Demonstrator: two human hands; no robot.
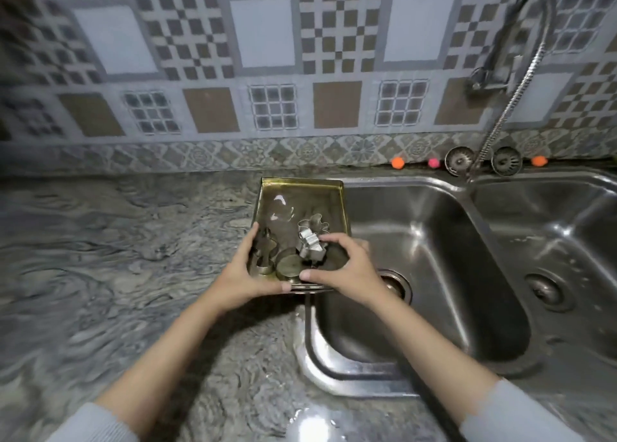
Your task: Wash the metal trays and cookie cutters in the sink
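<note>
A rectangular metal tray [320,191] with a brassy rim is held over the counter at the left edge of the double sink [434,241]. Several metal cookie cutters [312,243] lie in its near half, among them a round one [289,266]. My left hand [247,274] grips the tray's near left corner, fingers on its side and thumb along the front edge. My right hand [347,268] grips the near right corner, fingers curled over the rim beside the cutters.
A grey marbled counter [117,258] spreads to the left. The sink's left basin has a drain [395,283], the right basin another [547,289]. A curved tap with a hose [521,41] rises at the back right. Two strainers [459,159] and small coloured balls [397,163] line the wall.
</note>
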